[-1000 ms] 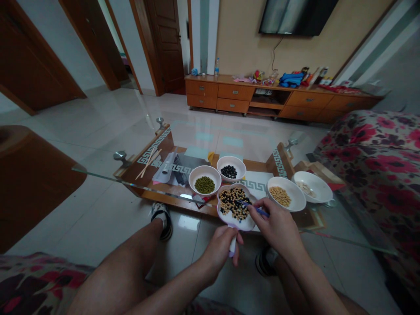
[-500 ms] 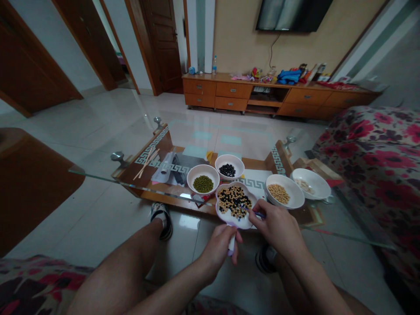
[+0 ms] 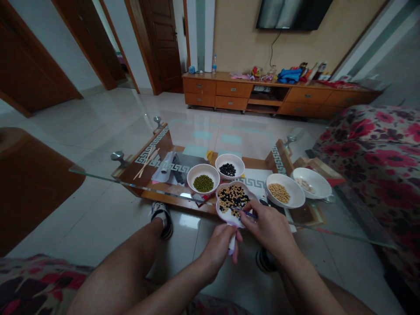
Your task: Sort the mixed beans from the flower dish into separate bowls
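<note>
My left hand (image 3: 217, 246) is closed around the handle of a white, lilac-edged scalloped pan (image 3: 227, 215), holding it at the near edge of the glass table. A mix of black beans and yellow soybeans (image 3: 232, 197) covers much of the pan. My right hand (image 3: 271, 224) pinches slim blue tweezers (image 3: 250, 214), their tips among the beans at the pan's near right side; whether a bean is between the tips is too small to tell. Beyond the pan are a bowl of green mung beans (image 3: 203, 183) and a bowl of black beans (image 3: 227, 169).
To the right stand a bowl of soybeans (image 3: 278, 192) and a bowl with pale flat pieces (image 3: 306, 185). Chopsticks (image 3: 146, 164) and papers show at the left under the glass table top (image 3: 98, 175). A flowered sofa (image 3: 377, 148) is at the right.
My right hand has moved left with the tweezers, further over the pan. My left hand and the pan have stayed nearly still.
</note>
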`<action>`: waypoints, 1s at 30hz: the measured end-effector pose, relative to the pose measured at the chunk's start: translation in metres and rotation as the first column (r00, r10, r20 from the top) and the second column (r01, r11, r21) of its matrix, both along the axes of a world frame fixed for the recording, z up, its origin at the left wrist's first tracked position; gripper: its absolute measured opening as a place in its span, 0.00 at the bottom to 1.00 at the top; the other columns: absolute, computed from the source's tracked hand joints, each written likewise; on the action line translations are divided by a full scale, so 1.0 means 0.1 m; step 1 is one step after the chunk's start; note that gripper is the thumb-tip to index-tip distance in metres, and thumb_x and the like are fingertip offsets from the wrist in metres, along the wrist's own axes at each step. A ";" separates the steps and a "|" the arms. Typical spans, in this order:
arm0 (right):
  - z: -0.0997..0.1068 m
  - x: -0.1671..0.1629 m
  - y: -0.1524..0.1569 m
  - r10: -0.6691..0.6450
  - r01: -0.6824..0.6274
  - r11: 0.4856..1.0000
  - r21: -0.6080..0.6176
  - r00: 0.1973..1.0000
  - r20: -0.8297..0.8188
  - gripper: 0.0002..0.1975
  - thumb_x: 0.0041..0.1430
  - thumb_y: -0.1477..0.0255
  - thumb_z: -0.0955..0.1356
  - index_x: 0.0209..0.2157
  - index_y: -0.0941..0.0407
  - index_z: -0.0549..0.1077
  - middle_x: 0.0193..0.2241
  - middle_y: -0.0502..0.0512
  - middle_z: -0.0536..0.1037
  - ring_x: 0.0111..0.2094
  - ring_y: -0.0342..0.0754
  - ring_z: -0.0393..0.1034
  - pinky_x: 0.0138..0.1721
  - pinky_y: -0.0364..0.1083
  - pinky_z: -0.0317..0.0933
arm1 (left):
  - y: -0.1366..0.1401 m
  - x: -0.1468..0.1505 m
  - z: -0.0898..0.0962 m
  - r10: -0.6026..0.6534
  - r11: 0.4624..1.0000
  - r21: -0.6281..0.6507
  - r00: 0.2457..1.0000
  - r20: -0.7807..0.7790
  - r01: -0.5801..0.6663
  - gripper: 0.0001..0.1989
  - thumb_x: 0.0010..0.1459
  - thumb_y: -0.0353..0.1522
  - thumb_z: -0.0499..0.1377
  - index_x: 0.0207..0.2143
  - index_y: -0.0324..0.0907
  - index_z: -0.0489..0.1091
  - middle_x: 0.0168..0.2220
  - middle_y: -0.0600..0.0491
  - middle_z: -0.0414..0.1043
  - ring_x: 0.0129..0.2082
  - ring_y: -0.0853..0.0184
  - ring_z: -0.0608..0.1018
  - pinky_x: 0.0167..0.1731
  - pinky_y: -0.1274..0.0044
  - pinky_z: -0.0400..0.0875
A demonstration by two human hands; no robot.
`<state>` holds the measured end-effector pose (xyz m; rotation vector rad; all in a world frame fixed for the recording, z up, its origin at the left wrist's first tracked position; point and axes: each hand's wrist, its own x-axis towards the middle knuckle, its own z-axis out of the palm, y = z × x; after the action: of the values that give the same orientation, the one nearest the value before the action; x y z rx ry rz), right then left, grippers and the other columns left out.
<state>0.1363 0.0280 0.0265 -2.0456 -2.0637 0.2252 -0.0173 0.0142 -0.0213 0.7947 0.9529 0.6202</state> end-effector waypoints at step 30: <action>-0.03 -0.10 0.04 0.065 -0.064 0.998 -0.015 0.998 0.013 0.08 0.61 0.65 0.64 0.33 0.51 0.74 0.28 0.49 0.81 0.30 0.47 0.76 0.27 0.43 0.50 | -0.01 0.00 0.03 0.001 1.000 0.009 1.000 0.001 -0.001 0.18 0.55 0.45 0.47 0.24 0.42 0.66 0.08 0.58 0.58 0.11 0.71 0.61 0.19 0.78 0.52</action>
<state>0.1263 0.0317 0.0235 -1.9958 -2.1444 0.2387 -0.0170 0.0133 -0.0178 0.8022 0.9505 0.6258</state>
